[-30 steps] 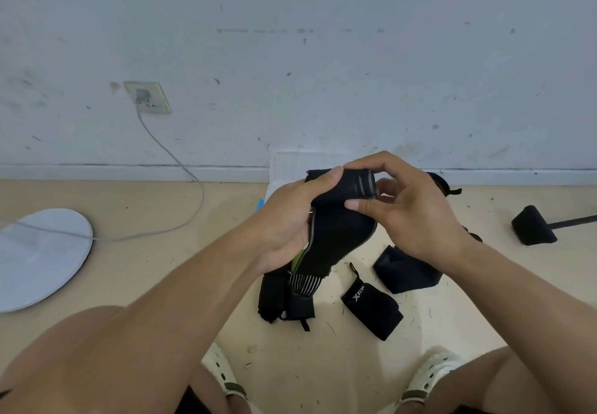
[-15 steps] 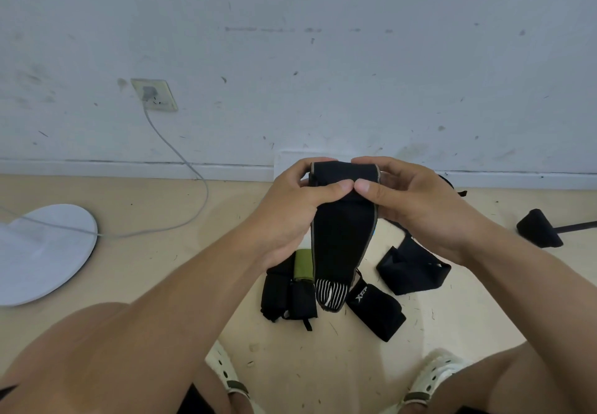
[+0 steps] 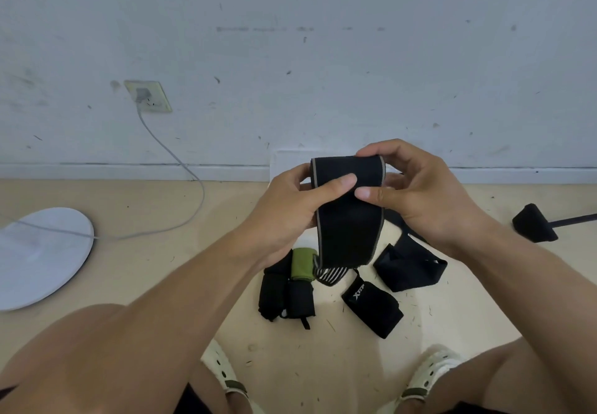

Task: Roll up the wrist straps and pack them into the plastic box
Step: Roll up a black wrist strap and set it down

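Both of my hands are up in front of me, gripping the top of one black wrist strap point(image 3: 347, 220). With my left hand point(image 3: 290, 216) I curl round its left edge, thumb pressed flat across the front. With my right hand point(image 3: 416, 194) I wrap over the rolled top, thumb meeting the left thumb on the fabric. From that roll the strap hangs straight down between my hands, its grey-edged length ending in a striped tip point(image 3: 331, 274) just above the floor point(image 3: 161, 268).

Below my left hand a black and green bundle of straps point(image 3: 287, 287) lies on the floor. Below and between my hands rests a rolled black strap with white lettering point(image 3: 371, 305). Under my right wrist sits a loosely folded black strap point(image 3: 410, 266), with more black webbing trailing up behind my right hand.

Behind my hands, against the wall, a pale rectangular edge point(image 3: 287, 161) shows; I cannot tell whether it is the plastic box. Far left of my hands is a white round disc point(image 3: 38, 258) with a grey cable point(image 3: 181, 168) running up to a wall socket point(image 3: 148, 95). Far right of them a black wedge on a rod point(image 3: 534, 228) lies on the floor.
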`<state>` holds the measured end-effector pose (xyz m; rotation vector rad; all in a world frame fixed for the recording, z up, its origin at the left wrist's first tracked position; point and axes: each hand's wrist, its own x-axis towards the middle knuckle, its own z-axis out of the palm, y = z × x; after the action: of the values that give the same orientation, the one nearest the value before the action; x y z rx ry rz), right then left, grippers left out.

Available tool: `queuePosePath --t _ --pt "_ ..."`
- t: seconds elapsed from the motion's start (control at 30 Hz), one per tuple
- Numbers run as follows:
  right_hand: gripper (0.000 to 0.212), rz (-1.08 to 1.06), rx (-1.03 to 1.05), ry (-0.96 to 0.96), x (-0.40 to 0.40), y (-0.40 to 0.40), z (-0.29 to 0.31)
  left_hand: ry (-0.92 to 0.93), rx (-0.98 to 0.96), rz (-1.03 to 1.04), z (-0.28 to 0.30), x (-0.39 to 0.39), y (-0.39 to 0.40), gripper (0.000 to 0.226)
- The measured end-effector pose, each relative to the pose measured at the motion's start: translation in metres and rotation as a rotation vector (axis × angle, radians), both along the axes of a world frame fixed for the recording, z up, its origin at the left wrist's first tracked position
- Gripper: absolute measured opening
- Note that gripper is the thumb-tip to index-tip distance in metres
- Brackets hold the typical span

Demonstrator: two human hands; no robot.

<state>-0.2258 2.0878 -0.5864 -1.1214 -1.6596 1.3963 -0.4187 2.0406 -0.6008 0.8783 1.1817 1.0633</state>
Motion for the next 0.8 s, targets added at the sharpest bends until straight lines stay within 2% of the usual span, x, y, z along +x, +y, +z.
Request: queuePosePath --t 0.07,0.2,0.3,0.37,0.53,0.73,0.8 --pt "0.042 0.012 0.033 -0.018 -0.0004 -0.001 -0.0008 -0.021 -0.001 0.01 0.0011 0.0003 0.0001 0.052" --pt "0.041 0.018 0.026 -0.028 -0.0009 -0.0012 0.0012 -0.025 0.003 0.07 -0.001 -0.0007 0.0007 0.04" --pt "0.037 0.041 -0.093 0.05 0.0007 0.0019 0.0024 -0.016 0.016 0.088 -0.0012 -0.0016 0.0014 0.034" --pt "0.043 0.027 -0.188 0.098 0.0 0.0036 0.0021 0.003 0.034 0.087 -0.001 -0.0021 0.0017 0.033" --pt "0.039 0.053 -0.297 0.079 -0.0022 0.0047 -0.0023 0.113 0.101 0.071 -0.0049 -0.0029 0.0007 0.04" --pt "0.037 0.004 -0.273 0.152 -0.003 0.0048 -0.0045 0.069 0.076 0.072 -0.0012 -0.0031 0.0017 0.036" --pt "0.033 -0.014 -0.243 0.164 -0.0034 0.0043 -0.0052 0.056 0.053 0.066 0.0012 -0.0026 0.0015 0.044"
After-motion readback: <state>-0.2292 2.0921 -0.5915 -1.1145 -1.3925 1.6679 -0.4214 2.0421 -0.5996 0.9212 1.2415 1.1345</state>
